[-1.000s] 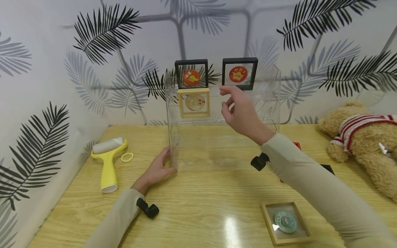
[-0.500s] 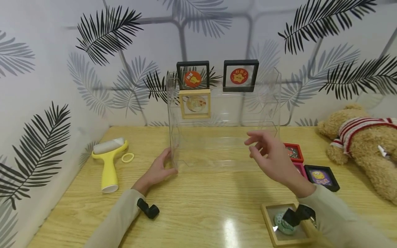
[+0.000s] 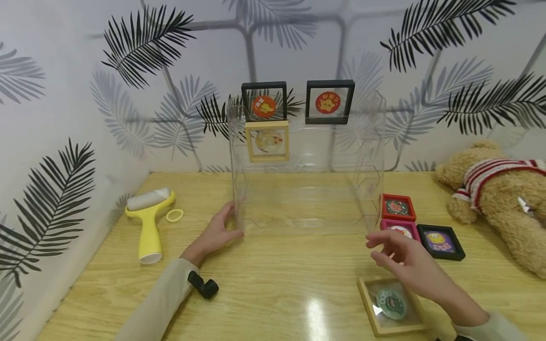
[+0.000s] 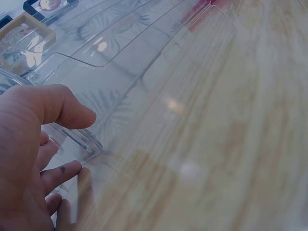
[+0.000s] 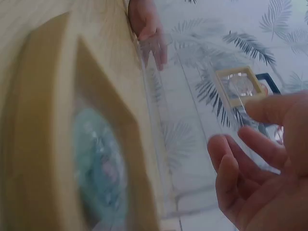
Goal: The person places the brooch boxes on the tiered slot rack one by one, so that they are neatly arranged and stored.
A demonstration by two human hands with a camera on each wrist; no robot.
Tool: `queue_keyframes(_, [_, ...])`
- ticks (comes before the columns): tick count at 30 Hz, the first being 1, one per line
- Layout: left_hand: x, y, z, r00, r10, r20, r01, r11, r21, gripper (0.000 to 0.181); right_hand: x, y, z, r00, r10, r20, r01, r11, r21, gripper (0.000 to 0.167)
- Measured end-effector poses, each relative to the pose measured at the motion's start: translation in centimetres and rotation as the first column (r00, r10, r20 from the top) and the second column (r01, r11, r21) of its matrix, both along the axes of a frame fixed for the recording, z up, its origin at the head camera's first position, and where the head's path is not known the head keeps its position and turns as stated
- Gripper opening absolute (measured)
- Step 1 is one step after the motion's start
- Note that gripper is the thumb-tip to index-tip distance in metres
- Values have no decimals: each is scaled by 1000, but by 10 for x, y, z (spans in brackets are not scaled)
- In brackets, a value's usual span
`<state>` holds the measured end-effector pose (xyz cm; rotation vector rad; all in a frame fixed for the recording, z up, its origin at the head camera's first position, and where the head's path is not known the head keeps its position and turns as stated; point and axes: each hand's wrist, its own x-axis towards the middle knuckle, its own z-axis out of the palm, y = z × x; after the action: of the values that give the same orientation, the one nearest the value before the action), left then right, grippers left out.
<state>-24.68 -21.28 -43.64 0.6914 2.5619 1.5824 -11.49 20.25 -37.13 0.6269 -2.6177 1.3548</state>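
A clear tiered display stand (image 3: 307, 194) stands on the wooden table. My left hand (image 3: 218, 232) holds its lower left corner, the thumb (image 4: 72, 113) at the front and the fingers round the side. Two black frames (image 3: 330, 118) with red round stickers sit on the top tier; a light wooden frame (image 3: 268, 159) sits one tier below on the left. My right hand (image 3: 411, 263), fingers loosely bent and holding nothing, hovers above and beside another wooden frame (image 3: 368, 308), which lies flat with a green round piece inside. The right wrist view shows that green piece (image 5: 98, 168) close up.
At the stand's right lie a red frame (image 3: 411, 208), a pink frame (image 3: 386, 223) and a black frame (image 3: 459, 251). A teddy bear (image 3: 507, 199) lies far right. On the left are a yellow-handled lint roller (image 3: 149, 232) and a yellow ring (image 3: 175, 221).
My right hand has come down and to the right, from in front of the stand's upper tiers to near the flat wooden frame. The left hand has stayed at the stand's corner.
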Motion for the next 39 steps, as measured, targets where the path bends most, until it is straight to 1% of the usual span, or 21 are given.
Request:
queue_keyframes(3, [0,1,2,1000,-1,-3,1,1000,-3,79,8,12,-10,999,26,21,-26,999,20,25])
queue_keyframes(5, [0,1,2,1000,2,6,-2,1000,-13,79,14,21,-15,998,60,23,-61,998,36,29])
queue_keyframes(8, [1,0,2,1000,18,19,-17,1000,-23,80,20,34,-23,991,131,-1,-131,988,81,43])
queue_keyframes(12, [1,0,2,1000,21,23,-21,1000,-14,80,25,50,-28,980,200,13,-200,970,136,64])
queue_keyframes(15, [2,0,3,1000,16,27,-16,1000,-3,81,28,59,-30,972,232,35,-235,961,149,74])
queue_keyframes(19, [2,1,3,999,14,30,-14,1000,-9,82,31,63,-32,961,266,74,-275,951,139,78])
queue_keyframes(23, [2,1,2,1000,11,26,-10,1000,-16,83,29,70,-36,951,283,126,-298,947,123,82])
queue_keyframes(26, [2,0,1,1000,5,30,-5,1000,-6,84,27,75,-40,942,297,156,-316,941,119,84])
queue_keyframes(28, [2,0,1,999,3,32,-3,1000,-2,84,27,78,-43,933,314,177,-336,935,114,85])
queue_keyframes(31, [2,0,1,999,0,35,1,1000,-4,83,27,81,-46,913,348,213,-373,923,94,87])
queue_keyframes(35, [2,0,1,999,-3,36,3,1000,-5,82,27,82,-49,900,375,222,-399,914,76,93])
queue_keyframes(39, [1,0,0,999,-6,34,5,1000,2,82,28,81,-50,902,382,201,-404,911,79,97])
